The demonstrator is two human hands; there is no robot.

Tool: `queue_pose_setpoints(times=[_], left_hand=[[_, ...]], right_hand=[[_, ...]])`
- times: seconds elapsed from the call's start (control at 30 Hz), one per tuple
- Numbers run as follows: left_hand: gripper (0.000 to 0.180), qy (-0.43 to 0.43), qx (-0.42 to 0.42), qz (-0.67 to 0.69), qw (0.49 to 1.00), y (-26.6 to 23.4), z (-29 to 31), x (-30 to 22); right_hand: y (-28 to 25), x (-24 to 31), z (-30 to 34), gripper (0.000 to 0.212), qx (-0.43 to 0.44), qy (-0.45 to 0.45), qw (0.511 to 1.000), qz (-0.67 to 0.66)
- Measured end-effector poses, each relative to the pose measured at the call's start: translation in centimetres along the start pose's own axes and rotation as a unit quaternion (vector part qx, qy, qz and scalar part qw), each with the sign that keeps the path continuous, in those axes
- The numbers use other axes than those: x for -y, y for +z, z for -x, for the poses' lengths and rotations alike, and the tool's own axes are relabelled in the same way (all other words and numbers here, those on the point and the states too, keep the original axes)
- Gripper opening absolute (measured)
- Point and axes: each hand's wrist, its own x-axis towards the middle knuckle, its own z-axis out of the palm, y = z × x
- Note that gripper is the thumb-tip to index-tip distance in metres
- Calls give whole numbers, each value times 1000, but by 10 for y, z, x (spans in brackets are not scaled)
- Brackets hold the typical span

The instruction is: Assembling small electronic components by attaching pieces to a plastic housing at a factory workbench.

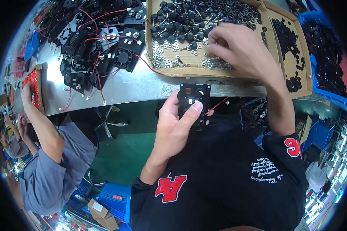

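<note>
My left hand (170, 129) grips a black plate (186, 101) just in front of the table edge. The thumb lies across its face, beside small white connectors, and a red wire (218, 106) sticks out at the side. Over the cardboard tray (173, 72) is my right hand (237, 46), its fingers curled together just above the silver nuts (216, 63). Whatever may be between those fingertips is hidden. Black knobs with metal shafts (181, 25) are heaped at the back of this tray, with dark ring washers (245, 13) to their right.
At left on the metal table (52, 90) lie piled black fan plates (123, 57) with red wires. A second cardboard tray (302, 73) holds small black parts, beside a blue bin (331, 96). A co-worker in a grey shirt (61, 173) reaches toward a red-lined box (36, 92).
</note>
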Motion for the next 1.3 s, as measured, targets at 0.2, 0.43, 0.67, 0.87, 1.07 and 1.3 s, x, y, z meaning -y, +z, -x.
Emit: queue_pose_setpoints(times=[0.2, 0.43, 0.67, 0.87, 1.07, 1.3], left_hand=[[34, 1, 1, 3, 1000, 2, -2, 4], [29, -10, 26, 13, 1000, 7, -7, 2], [29, -12, 5, -28, 1000, 13, -8, 8], [30, -4, 11, -7, 1000, 18, -8, 9], [29, -18, 16, -9, 1000, 19, -12, 7], [36, 0, -28, -9, 1000, 16, -5, 7]], right_hand=[[-2, 38, 48, 18, -75, 6, 983, -165], [5, 49, 65, 25, -160, -62, 975, -141], [7, 42, 68, 22, -133, -120, 978, -110], [8, 40, 71, 23, -136, -83, 975, -157], [16, 40, 76, 19, -160, 64, 932, -318], [1, 34, 52, 11, -160, 80, 963, -203]])
